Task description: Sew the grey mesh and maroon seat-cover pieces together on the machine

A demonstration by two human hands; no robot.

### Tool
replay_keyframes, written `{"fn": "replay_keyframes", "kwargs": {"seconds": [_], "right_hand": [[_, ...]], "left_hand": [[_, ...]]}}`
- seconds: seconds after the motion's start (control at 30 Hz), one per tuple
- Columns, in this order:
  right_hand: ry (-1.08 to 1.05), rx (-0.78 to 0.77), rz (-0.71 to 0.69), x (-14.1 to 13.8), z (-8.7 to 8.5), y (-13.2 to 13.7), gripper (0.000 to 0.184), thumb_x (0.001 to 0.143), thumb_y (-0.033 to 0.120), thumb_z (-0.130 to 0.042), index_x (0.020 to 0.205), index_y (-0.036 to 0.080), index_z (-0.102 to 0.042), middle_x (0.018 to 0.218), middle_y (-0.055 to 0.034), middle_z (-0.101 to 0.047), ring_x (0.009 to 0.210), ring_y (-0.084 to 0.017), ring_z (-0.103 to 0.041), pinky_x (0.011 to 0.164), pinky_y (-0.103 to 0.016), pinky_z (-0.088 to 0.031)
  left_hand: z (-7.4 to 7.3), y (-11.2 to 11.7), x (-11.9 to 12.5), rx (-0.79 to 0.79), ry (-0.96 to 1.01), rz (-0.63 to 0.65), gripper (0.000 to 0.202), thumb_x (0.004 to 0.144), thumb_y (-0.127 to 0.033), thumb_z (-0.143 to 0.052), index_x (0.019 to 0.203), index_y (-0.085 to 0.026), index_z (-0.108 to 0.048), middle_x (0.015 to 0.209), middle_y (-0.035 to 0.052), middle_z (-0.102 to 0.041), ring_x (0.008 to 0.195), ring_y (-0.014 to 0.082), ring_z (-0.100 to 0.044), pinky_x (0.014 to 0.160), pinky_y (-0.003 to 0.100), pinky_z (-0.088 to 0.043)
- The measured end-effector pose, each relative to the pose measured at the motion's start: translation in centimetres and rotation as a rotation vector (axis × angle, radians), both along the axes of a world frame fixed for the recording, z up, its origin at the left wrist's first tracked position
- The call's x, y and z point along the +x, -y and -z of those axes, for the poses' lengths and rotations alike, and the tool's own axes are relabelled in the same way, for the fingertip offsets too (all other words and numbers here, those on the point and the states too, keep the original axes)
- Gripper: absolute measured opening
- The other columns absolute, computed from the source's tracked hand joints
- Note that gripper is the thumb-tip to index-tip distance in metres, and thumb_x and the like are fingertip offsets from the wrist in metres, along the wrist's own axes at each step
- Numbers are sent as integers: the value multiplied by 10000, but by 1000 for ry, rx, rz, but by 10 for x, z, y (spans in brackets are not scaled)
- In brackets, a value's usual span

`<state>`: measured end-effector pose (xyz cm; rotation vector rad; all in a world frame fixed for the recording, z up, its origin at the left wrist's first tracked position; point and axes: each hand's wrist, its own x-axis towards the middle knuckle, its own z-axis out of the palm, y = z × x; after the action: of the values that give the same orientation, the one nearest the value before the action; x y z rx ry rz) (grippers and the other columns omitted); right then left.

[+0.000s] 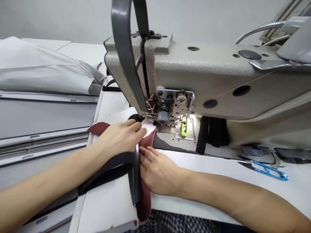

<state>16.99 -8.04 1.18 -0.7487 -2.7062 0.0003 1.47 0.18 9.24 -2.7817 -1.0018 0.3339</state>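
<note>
My left hand is closed on the white-backed fabric, its fingers curled over the edge beside the sewing machine's needle area. A dark grey strip with a stitched line runs along this edge. Beside the strip, my right hand is closed on the dark red fabric, fingers together and thumb hidden. The fabric's far end reaches under the head of the sewing machine, close to its presser foot, where the needle cannot be made out.
Blue thread snips lie on the white table at the right. A lit metal plate with a yellow-green piece sits under the machine arm. Grey and white sewn panels cover the left side. A dark curved bar stands before the machine head.
</note>
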Motion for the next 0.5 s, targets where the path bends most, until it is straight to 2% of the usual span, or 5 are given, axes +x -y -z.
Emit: {"fn": "replay_keyframes", "kwargs": {"seconds": [0.1, 0.2, 0.33, 0.4, 0.5], "right_hand": [[-16, -4, -3, 3, 0, -2, 327, 923, 159, -478, 1115, -10, -681, 1181, -243, -668, 1192, -350, -586, 1101, -492, -418], [-7, 26, -11, 5, -2, -2, 327, 925, 185, -483, 1084, -11, -691, 1160, -247, -672, 1193, -367, -582, 1091, -487, -424], [23, 13, 11, 4, -4, 0, 364, 935, 196, -481, 1146, -42, -659, 1280, -288, -602, 1275, -370, -530, 1104, -479, -413], [27, -9, 10, 3, -4, 0, 365, 930, 194, -493, 1144, -53, -655, 1278, -299, -598, 1273, -372, -533, 1112, -483, -408], [26, 3, 5, 2, -4, 0, 354, 940, 176, -472, 1137, -51, -659, 1243, -300, -619, 1257, -369, -546, 1104, -501, -413]], "left_hand": [[6, 0, 10, -52, 41, -182, 201, 791, -110, -474, 935, -137, -613, 901, 93, -640, 807, 250, -643, 626, 327, -481], [11, -12, 3, -153, 179, -329, 299, 827, -260, -537, 1096, -137, -581, 1058, 105, -630, 770, 220, -648, 652, 318, -491], [6, -25, -10, -348, 338, -586, 430, 809, -355, -646, 1167, -137, -547, 874, 40, -639, 682, 165, -608, 591, 253, -449], [1, -16, -8, -260, 267, -514, 390, 868, -308, -578, 1228, -164, -540, 873, 29, -635, 679, 165, -614, 581, 255, -423], [-4, 7, 2, -149, 54, -263, 472, 920, -137, -398, 1374, -240, -473, 947, 29, -637, 632, 156, -621, 535, 278, -374]]}}
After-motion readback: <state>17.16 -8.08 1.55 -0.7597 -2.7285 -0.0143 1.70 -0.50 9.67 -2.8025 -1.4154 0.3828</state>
